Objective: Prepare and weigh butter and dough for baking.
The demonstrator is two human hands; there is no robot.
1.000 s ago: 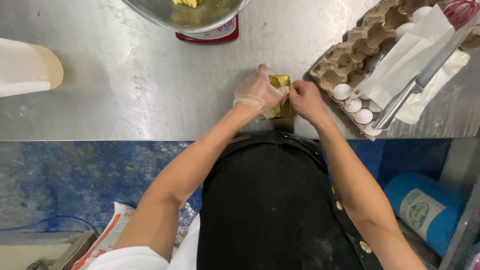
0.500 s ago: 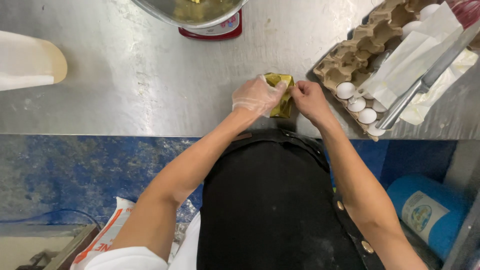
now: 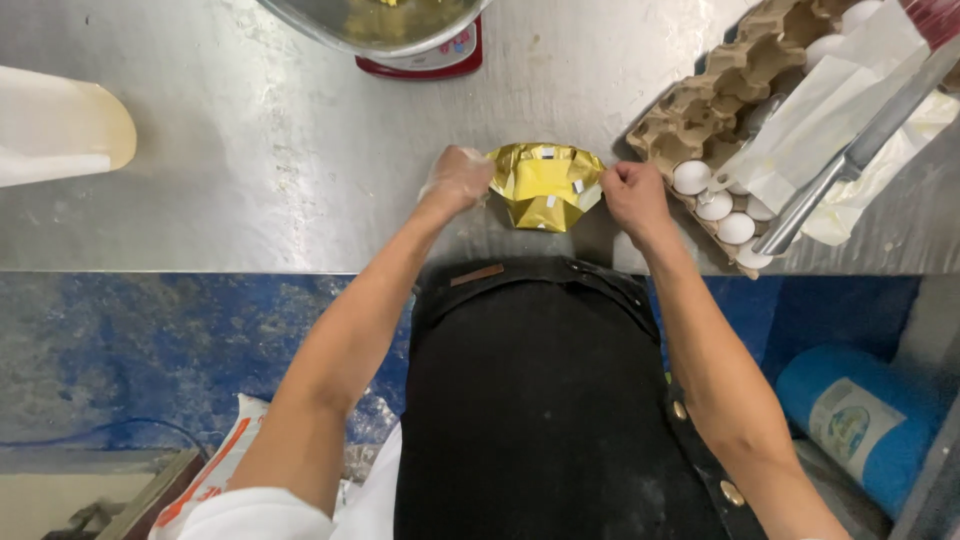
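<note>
Fingers of our left hand [image 3: 458,178] and right hand [image 3: 628,190] pinch opposite edges of the crinkled gold foil wrapper [image 3: 545,185] above the steel counter [image 3: 270,170]; we should pull evenly, avoiding tears.

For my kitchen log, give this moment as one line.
left hand: gloved, holds gold foil wrapper | right hand: bare, holds wrapper's other side | egg carton right

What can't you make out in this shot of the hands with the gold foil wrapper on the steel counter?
Head view only:
- Gold foil wrapper: whatever is inside is hidden by the foil itself.
- Metal bowl: cut off by the top edge.
- Red scale: mostly hidden under the bowl.
- Egg tray: its right part is covered by white paper and a knife.
- Left hand fingertips: blurred, behind the foil.
</note>
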